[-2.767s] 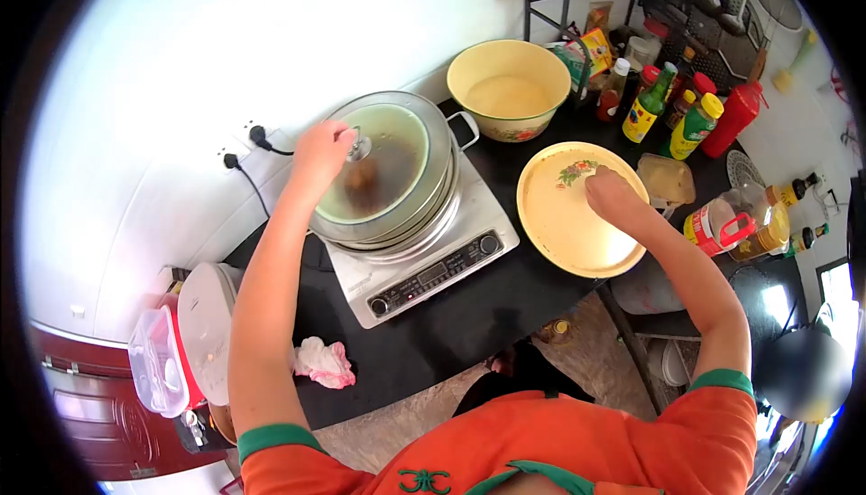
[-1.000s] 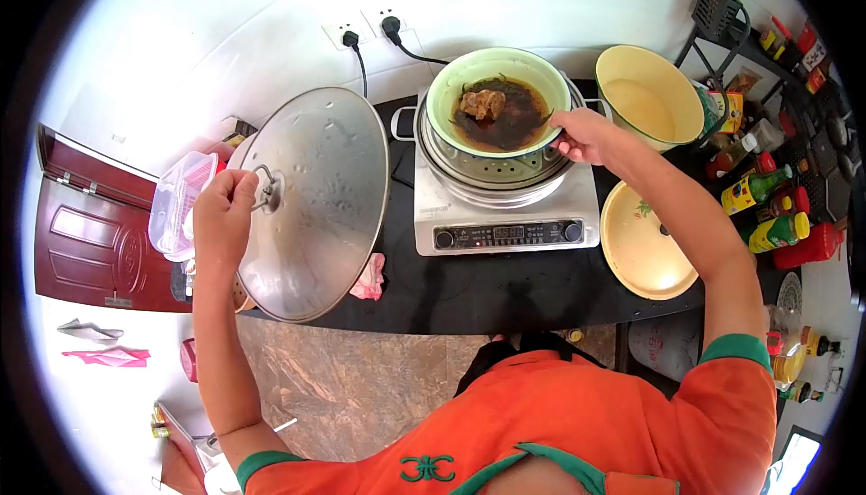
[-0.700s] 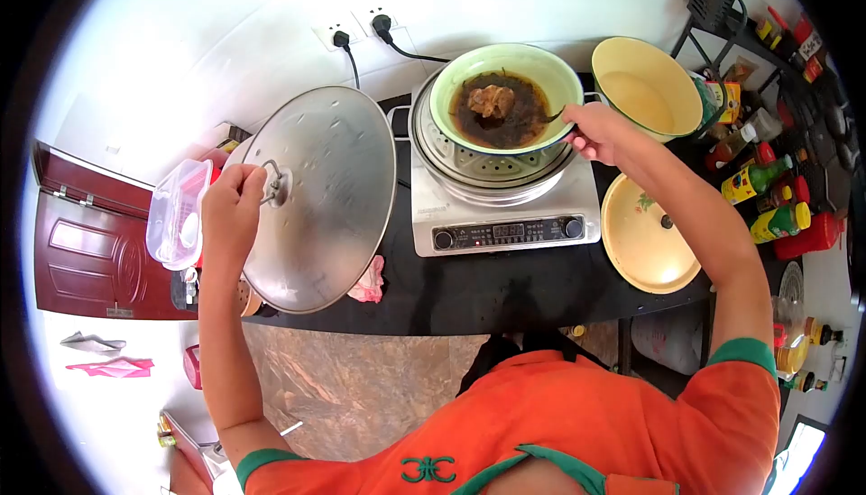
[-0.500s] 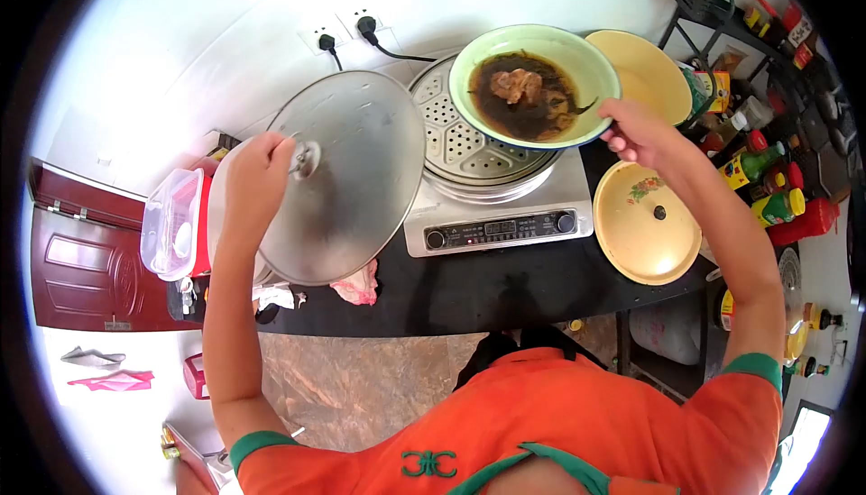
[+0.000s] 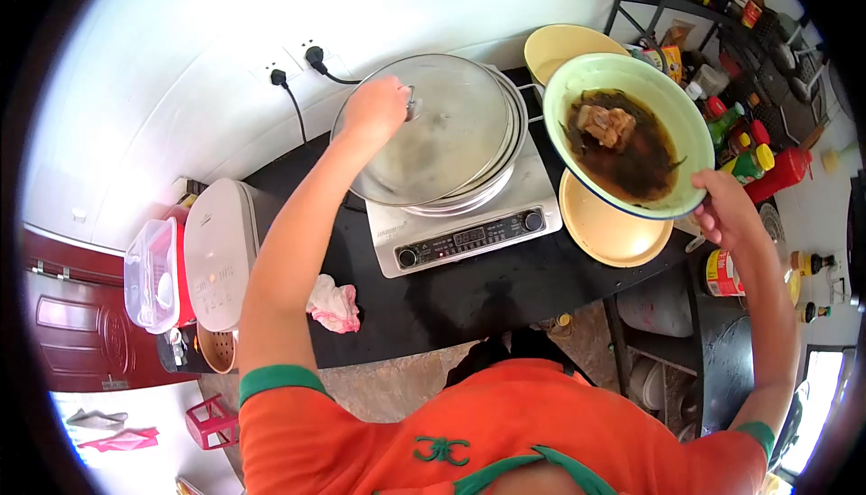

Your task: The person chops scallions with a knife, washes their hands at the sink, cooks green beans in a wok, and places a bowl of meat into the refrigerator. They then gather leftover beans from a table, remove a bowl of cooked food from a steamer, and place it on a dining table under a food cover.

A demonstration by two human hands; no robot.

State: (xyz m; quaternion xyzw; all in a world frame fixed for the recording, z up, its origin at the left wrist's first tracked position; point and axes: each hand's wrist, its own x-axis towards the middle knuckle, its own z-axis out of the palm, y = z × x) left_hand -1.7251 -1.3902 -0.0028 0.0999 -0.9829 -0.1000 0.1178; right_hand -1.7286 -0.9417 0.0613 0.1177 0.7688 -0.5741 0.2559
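Observation:
My left hand [image 5: 377,109] is closed around the knob of a large glass lid [image 5: 451,139]. The lid lies over the steamer pot [image 5: 520,148], slightly off-centre to the left, hiding the perforated steaming tray. Under the pot is a silver induction cooker [image 5: 397,233]. My right hand [image 5: 724,206] grips the rim of a pale green enamel bowl [image 5: 564,89] with a dark rim. Inside the bowl sit a chunk of cooked meat [image 5: 606,126] and dark leafy bits in brown broth. The bowl is held up to the right of the cooker, tilted slightly.
A yellow basin [image 5: 573,44] and a yellow enamel lid [image 5: 622,238] are partly behind and below the bowl. Bottles [image 5: 749,166] crowd the right side. At left stand a rice cooker [image 5: 221,256] and a crumpled cloth [image 5: 334,304] on the black counter [image 5: 433,310]. Two plugs [image 5: 314,56] are in the wall.
My left hand has brought the glass lid rightward and lowered it over the steamer. My right hand has carried the bowl away from above the steamer, to the right. The view has shifted somewhat.

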